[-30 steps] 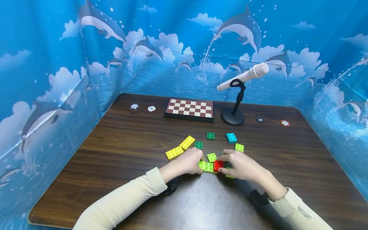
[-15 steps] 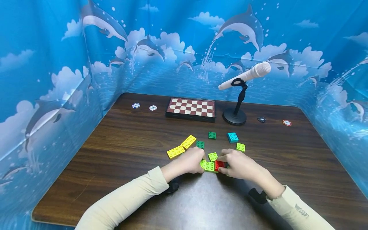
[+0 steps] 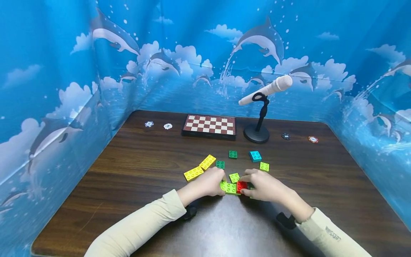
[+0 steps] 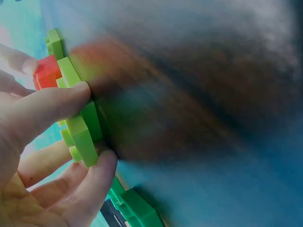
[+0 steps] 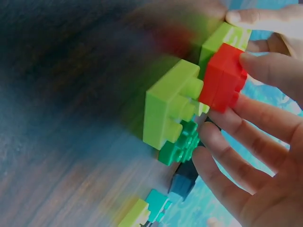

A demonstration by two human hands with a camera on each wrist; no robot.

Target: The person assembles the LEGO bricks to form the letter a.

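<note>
My left hand (image 3: 209,182) grips a joined run of lime green bricks (image 3: 229,188), flat near the table; in the left wrist view its thumb lies across the lime brick (image 4: 81,139) and a finger rests at the far end. On the right end of that run sits a red brick (image 3: 241,186). My right hand (image 3: 265,186) pinches the red brick (image 5: 223,78) between thumb and fingers. A loose lime brick (image 5: 165,106) stands beside the right hand, partly hidden under it in the head view. Just behind the red brick lies another small lime brick (image 3: 234,177).
Two yellow bricks (image 3: 193,174), dark green bricks (image 3: 233,154), a teal brick (image 3: 255,156) and a lime brick (image 3: 264,166) lie behind the hands. Farther back are a chessboard box (image 3: 209,125), a microphone (image 3: 268,89) on a stand (image 3: 256,133) and several poker chips (image 3: 167,126).
The head view has shifted slightly. Both hands keep their hold on the lime and red bricks; the right hand now covers more of the loose lime brick beside it.
</note>
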